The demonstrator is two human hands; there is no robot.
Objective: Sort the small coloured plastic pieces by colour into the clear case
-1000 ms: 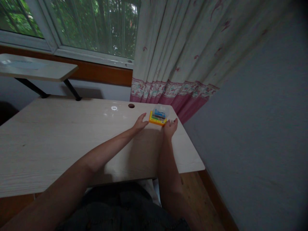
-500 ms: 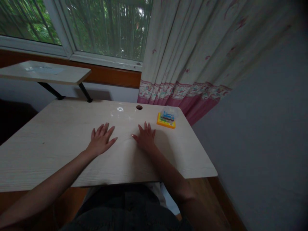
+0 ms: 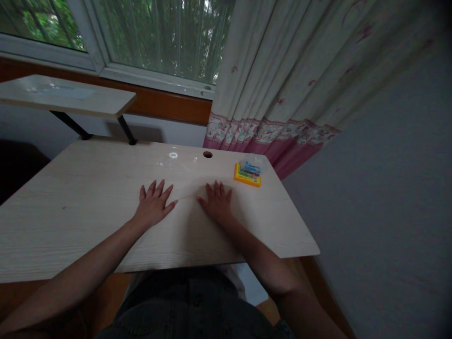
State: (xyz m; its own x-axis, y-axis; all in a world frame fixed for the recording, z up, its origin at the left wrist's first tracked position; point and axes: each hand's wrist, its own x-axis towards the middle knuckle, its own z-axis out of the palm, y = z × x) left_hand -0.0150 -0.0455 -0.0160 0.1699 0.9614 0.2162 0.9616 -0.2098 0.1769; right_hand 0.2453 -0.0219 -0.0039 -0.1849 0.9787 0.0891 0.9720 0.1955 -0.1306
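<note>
My left hand (image 3: 153,205) is open, palm down over the pale wood-grain desk (image 3: 88,202), fingers spread and holding nothing. To its right, my right hand (image 3: 217,203) is open too, its fingers spread over the same desktop. Beyond my right hand, toward the desk's back right corner, lies a small stack: a flat yellow-orange box (image 3: 247,179) with a blue-and-clear packet (image 3: 251,166) on top. What the packet contains is too small to make out. Neither hand touches the stack.
A raised shelf (image 3: 106,101) on black legs stands at the back left, with a clear plastic sheet (image 3: 67,91) on it. A round cable hole (image 3: 207,154) is near the back edge. Behind are a window (image 3: 158,42) and a flowered curtain (image 3: 275,84); a wall (image 3: 374,188) bounds the right.
The view has tilted and shifted slightly. Both hands stay spread over the desk, the left a little farther right in view. The stack has stayed in place on the desk.
</note>
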